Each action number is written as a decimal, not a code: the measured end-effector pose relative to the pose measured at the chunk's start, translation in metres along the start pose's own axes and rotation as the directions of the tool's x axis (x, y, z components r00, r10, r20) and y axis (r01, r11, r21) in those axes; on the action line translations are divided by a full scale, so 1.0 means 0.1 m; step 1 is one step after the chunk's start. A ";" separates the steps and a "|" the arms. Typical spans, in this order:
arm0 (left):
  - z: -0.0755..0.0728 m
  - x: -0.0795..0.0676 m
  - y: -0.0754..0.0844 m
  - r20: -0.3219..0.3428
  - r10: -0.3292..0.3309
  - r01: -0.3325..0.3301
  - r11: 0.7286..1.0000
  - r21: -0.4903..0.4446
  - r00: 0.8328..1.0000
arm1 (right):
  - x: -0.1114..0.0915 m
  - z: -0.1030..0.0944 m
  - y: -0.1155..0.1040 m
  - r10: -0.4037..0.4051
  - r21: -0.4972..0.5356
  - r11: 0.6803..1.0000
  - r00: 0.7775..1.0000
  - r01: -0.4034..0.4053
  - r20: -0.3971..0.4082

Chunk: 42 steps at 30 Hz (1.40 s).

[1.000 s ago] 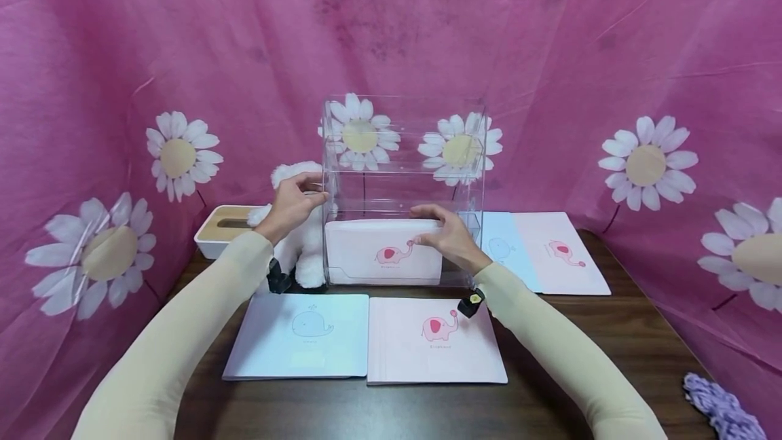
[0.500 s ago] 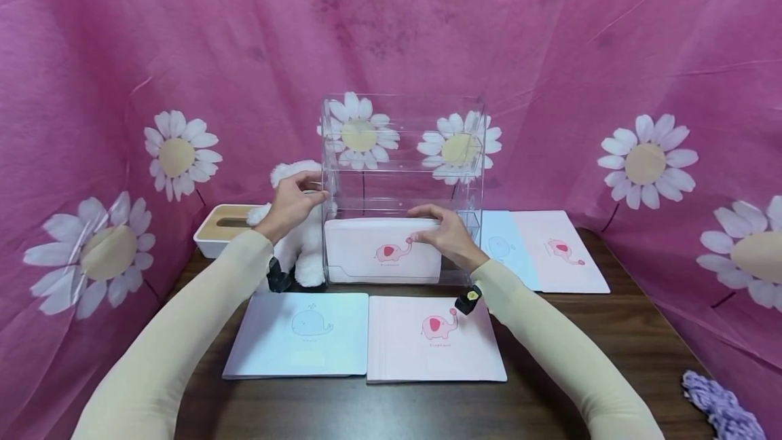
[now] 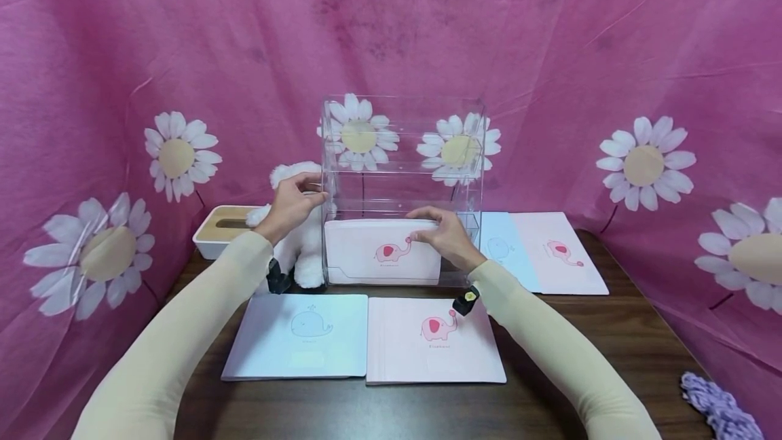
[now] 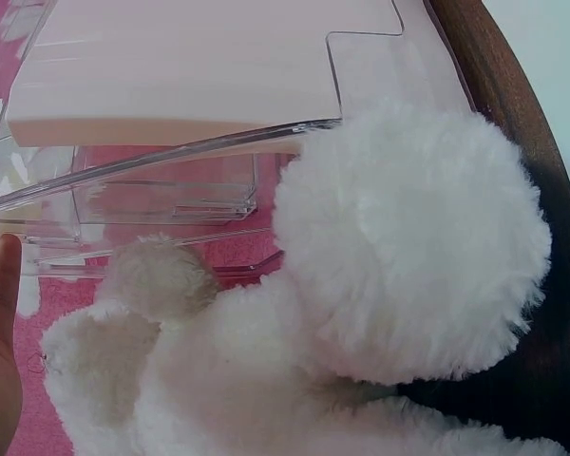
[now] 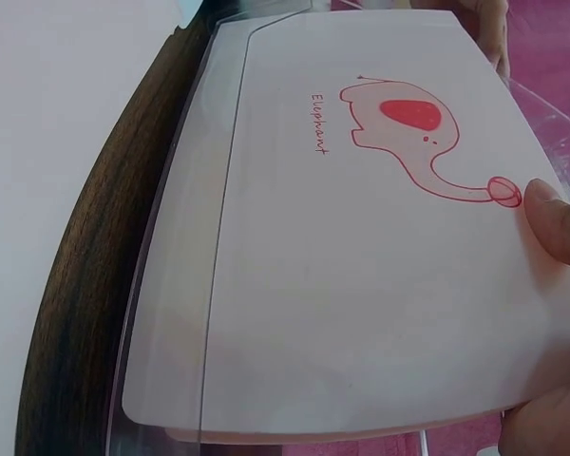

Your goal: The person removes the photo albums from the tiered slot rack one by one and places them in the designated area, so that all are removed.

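A clear acrylic rack (image 3: 403, 172) with stacked tiers stands at the back middle of the table. In its lowest tier a pink booklet (image 3: 354, 243) with an elephant drawing leans upright behind the low front lip. My right hand (image 3: 451, 236) grips that booklet near its upper right corner, thumb on the cover and fingers behind the top edge. My left hand (image 3: 293, 205) pinches the rack's left side panel at mid height. In the right wrist view the booklet (image 5: 294, 285) fills the middle, with my right thumb beside the elephant's trunk.
A white plush toy (image 3: 308, 250) sits against the rack's left side, with a wood-lidded white box (image 3: 210, 247) beyond. Blue (image 3: 269, 345) and pink (image 3: 403, 358) booklets lie in front. More booklets (image 3: 568, 273) lie right of the rack. Purple yarn (image 3: 721, 406) lies at right.
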<state>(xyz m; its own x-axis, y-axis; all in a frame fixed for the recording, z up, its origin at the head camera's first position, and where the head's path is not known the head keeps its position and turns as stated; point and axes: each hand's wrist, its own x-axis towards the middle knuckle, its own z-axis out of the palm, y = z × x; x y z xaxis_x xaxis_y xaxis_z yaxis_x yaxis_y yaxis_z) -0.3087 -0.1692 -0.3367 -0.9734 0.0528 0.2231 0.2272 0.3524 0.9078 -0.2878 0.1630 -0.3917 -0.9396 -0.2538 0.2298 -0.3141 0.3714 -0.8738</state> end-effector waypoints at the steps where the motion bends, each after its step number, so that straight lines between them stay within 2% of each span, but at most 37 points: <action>1: 0.00 0.00 0.00 0.001 0.000 0.000 1.000 0.003 1.000 | 0.00 0.00 0.00 0.001 0.000 1.000 1.000 -0.001 -0.002; 9: 0.00 0.00 0.01 0.001 -0.010 0.010 1.000 -0.005 1.000 | 0.00 0.00 -0.01 0.031 -0.021 0.999 0.999 -0.031 -0.013; 18: 0.00 -0.03 0.02 0.011 -0.012 0.012 1.000 -0.006 1.000 | -0.01 0.00 -0.03 0.080 0.084 0.993 0.997 -0.079 -0.014; 26: 0.00 -0.02 0.03 0.006 -0.017 0.017 1.000 -0.017 1.000 | -0.01 0.02 -0.05 0.107 0.138 0.985 0.994 -0.104 -0.018; 42: 0.01 -0.02 0.01 -0.004 0.000 0.000 1.000 0.004 1.000 | -0.01 -0.05 -0.16 0.104 0.187 0.978 0.994 -0.098 -0.023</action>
<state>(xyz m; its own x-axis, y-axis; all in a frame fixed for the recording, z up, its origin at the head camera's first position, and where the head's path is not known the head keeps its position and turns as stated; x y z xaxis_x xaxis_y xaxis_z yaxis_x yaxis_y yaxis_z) -0.3063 -0.1680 -0.3365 -0.9732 0.0492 0.2247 0.2273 0.3565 0.9063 -0.2819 0.1613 -0.3759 -0.9700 -0.1928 0.1478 -0.1897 0.2210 -0.9567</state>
